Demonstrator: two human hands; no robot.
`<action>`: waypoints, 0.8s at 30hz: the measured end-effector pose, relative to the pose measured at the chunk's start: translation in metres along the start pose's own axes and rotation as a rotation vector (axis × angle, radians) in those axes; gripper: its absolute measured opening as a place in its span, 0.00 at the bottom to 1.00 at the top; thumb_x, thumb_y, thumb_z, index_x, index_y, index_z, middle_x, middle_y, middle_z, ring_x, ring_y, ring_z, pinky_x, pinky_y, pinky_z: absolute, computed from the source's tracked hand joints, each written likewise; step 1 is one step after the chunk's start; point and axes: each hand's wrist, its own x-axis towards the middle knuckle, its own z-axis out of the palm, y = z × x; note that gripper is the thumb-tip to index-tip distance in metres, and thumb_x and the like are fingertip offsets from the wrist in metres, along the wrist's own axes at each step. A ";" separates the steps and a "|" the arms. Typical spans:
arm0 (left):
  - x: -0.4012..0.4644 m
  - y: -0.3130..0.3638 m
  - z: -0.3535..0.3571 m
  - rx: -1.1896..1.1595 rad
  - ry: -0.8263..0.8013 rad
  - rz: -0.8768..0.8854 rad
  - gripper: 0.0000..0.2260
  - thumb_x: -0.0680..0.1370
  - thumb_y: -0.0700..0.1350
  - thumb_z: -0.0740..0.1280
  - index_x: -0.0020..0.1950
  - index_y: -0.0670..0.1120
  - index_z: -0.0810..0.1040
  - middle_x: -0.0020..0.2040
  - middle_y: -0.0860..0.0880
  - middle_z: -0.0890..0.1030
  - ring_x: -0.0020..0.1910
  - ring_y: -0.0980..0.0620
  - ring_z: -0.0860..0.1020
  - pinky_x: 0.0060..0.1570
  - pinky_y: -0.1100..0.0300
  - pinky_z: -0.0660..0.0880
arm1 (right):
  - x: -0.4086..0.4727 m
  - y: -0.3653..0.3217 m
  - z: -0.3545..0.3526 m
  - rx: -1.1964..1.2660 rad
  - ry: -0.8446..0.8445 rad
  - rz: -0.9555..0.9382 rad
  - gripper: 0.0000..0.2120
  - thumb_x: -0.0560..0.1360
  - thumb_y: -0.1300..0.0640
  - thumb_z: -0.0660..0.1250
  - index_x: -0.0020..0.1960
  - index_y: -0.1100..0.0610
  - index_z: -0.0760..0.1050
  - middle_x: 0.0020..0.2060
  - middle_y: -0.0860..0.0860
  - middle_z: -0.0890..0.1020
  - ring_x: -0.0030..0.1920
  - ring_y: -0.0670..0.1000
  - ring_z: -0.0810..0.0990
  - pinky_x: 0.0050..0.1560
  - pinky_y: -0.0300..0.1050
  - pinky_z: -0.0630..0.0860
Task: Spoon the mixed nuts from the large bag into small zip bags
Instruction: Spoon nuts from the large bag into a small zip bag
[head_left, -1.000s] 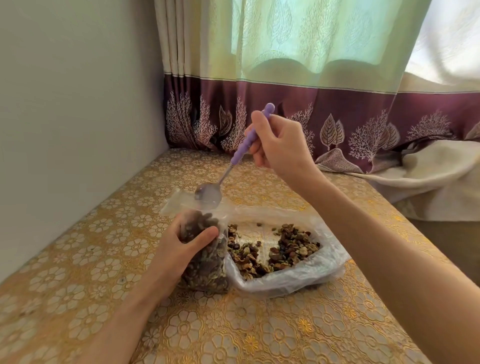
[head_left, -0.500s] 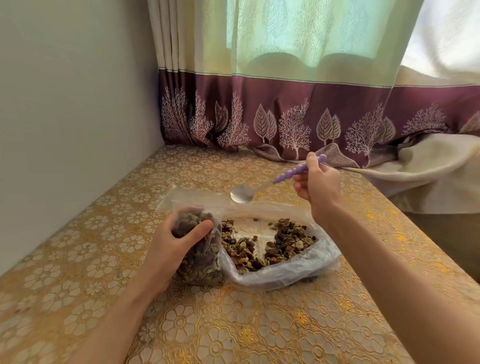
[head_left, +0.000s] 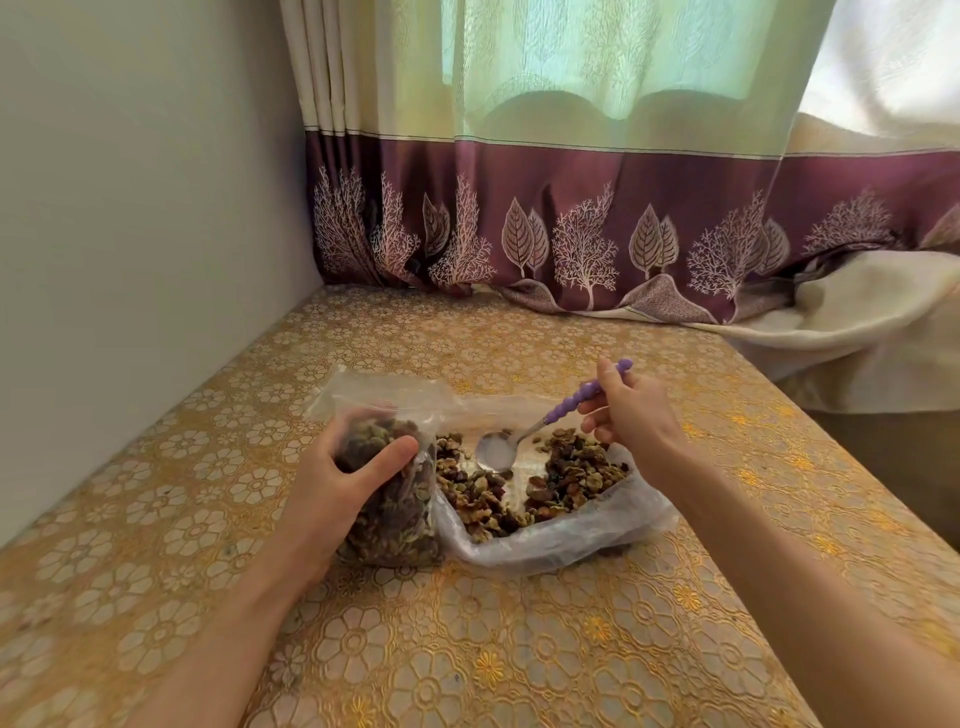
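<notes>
A small clear zip bag (head_left: 395, 509), nearly full of mixed nuts, stands upright on the table with its mouth open. My left hand (head_left: 337, 488) grips it round the side, thumb across the front. Right beside it lies the large clear bag (head_left: 571, 535), opened flat, with nuts (head_left: 566, 478) spread inside. My right hand (head_left: 631, 410) holds a spoon (head_left: 524, 434) by its purple beaded handle. The empty metal bowl of the spoon sits low in the large bag, in a bare patch between two heaps of nuts.
The table (head_left: 493, 649) wears a gold floral cloth. A plain wall (head_left: 130, 260) runs along the left edge. A green and purple curtain (head_left: 571, 234) hangs at the back, and a cream cloth (head_left: 857, 322) is bunched at the back right.
My right hand has swung the empty spoon from above the small bag's mouth, rightward and down into the large bag. The left hand keeps its grip on the small bag.
</notes>
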 end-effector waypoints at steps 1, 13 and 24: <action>0.000 0.000 0.000 0.003 -0.002 -0.002 0.22 0.56 0.63 0.72 0.48 0.61 0.79 0.47 0.54 0.82 0.50 0.52 0.80 0.52 0.48 0.78 | 0.000 0.001 0.000 -0.001 -0.012 0.024 0.19 0.82 0.53 0.55 0.38 0.61 0.74 0.27 0.52 0.79 0.23 0.46 0.74 0.20 0.35 0.66; -0.003 0.006 0.002 0.001 -0.018 -0.028 0.25 0.54 0.64 0.73 0.50 0.61 0.79 0.53 0.49 0.80 0.53 0.48 0.78 0.54 0.43 0.76 | -0.006 0.000 -0.001 -0.020 -0.179 0.203 0.19 0.81 0.52 0.57 0.37 0.62 0.75 0.29 0.54 0.81 0.25 0.46 0.74 0.25 0.34 0.71; -0.003 0.007 0.002 0.014 -0.007 -0.031 0.21 0.60 0.58 0.77 0.50 0.59 0.78 0.53 0.48 0.79 0.53 0.47 0.77 0.54 0.43 0.76 | 0.002 -0.005 -0.005 0.135 -0.031 0.242 0.18 0.81 0.55 0.58 0.36 0.62 0.74 0.22 0.52 0.79 0.20 0.44 0.73 0.19 0.32 0.67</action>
